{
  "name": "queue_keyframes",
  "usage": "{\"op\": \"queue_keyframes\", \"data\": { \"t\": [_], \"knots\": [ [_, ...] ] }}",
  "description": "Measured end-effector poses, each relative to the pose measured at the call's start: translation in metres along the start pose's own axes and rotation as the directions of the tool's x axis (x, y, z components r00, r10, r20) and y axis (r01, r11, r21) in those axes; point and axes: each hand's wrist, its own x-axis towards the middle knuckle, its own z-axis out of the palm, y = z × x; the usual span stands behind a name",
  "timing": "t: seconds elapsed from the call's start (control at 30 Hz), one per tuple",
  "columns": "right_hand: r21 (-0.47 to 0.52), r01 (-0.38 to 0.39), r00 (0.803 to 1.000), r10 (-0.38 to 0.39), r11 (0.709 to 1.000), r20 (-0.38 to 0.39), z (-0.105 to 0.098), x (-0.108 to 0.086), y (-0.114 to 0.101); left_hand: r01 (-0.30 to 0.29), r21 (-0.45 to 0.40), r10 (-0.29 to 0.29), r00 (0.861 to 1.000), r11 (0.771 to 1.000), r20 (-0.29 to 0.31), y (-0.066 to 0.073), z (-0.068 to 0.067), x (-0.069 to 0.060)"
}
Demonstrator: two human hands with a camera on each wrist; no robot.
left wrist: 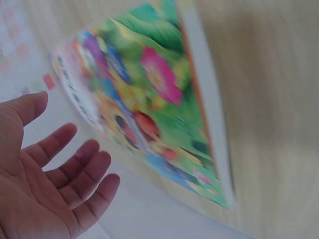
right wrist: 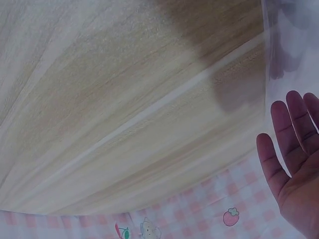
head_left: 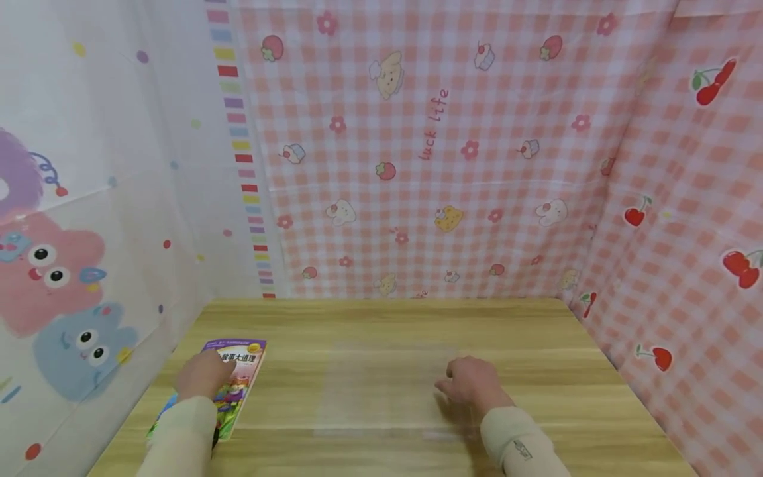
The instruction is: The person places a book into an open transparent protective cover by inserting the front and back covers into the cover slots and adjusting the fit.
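Creased gingham cloth (head_left: pixel 417 132) behind a wood-grain table (head_left: pixel 536 344).
Backdrop is pink-and-white check; at left, white cloth (head_left: pixel 179 132) with cartoon prints. Tabletop flat, pale, streaked. Mid-table, a clear rectangular sheet (head_left: pixel 381 391), thin-looking, outline faint. Left of it, near the table's left edge, a book (head_left: pixel 241 381) lies face up: bright illustrated cover, purple top band, pale page edge. In head view, a cream sleeve (head_left: pixel 181 430) and left hand (head_left: pixel 203 374) block part of the cover. Left hand loose, fingers parted, gripping nothing. Right hand (head_left: pixel 473 383) by the sheet's right edge, fingers relaxed, holding nothing; contact cannot be told.
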Motion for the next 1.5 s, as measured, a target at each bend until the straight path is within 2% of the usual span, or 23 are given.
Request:
{"op": "queue_keyframes", "data": {
  "t": [0.1,0.23,0.37,0.47,0.6,0.73,0.9,1.17,1.33,1.4,1.5],
  "knots": [
    [0.0,0.006,1.0,-0.006,1.0,-0.005,0.0,0.001,-0.001,0.069,0.016,-0.069,0.998,0.998,-0.008,-0.014,0.0,0.001],
    [-0.006,0.016,1.0,-0.016,1.0,-0.016,0.0,-0.002,-0.002,0.16,0.017,-0.159,0.987,0.987,-0.036,-0.031,0.004,0.001],
    [-0.027,0.024,0.999,-0.025,0.999,-0.028,0.0,-0.005,-0.001,0.259,0.029,-0.258,0.965,0.965,-0.035,-0.042,0.009,-0.001],
    [-0.026,0.022,0.999,-0.023,0.999,-0.04,0.001,-0.006,0.0,0.338,0.042,-0.338,0.941,0.94,-0.007,-0.046,0.013,-0.003],
    [-0.023,0.015,0.999,-0.016,1.0,-0.045,0.002,-0.008,0.0,0.388,0.045,-0.389,0.921,0.921,0.03,-0.048,0.016,-0.009],
    [-0.021,-0.002,0.999,0.001,1.0,-0.044,0.004,-0.009,0.003,0.391,0.043,-0.392,0.919,0.919,0.039,-0.046,0.019,-0.014],
    [-0.018,-0.015,0.998,0.014,1.0,-0.066,0.008,-0.01,0.008,0.399,0.034,-0.4,0.916,0.916,0.032,-0.04,0.021,-0.014],
    [0.007,-0.015,0.996,0.015,1.0,-0.09,0.006,-0.015,0.01,0.43,0.025,-0.431,0.902,0.902,0.041,-0.035,0.022,-0.01],
    [0.006,-0.026,0.997,0.026,1.0,-0.079,0.004,-0.012,0.012,0.428,-0.033,-0.423,0.901,0.903,0.091,-0.04,0.02,-0.007],
    [-0.003,-0.027,0.996,0.027,1.0,-0.083,0.005,-0.011,0.014,0.411,-0.081,-0.402,0.909,0.908,0.109,-0.043,0.019,-0.005],
    [-0.012,-0.027,0.996,0.025,1.0,-0.09,0.004,-0.008,0.016,0.359,-0.208,-0.343,0.933,0.91,0.11,-0.044,0.017,-0.002]
  ]
}}
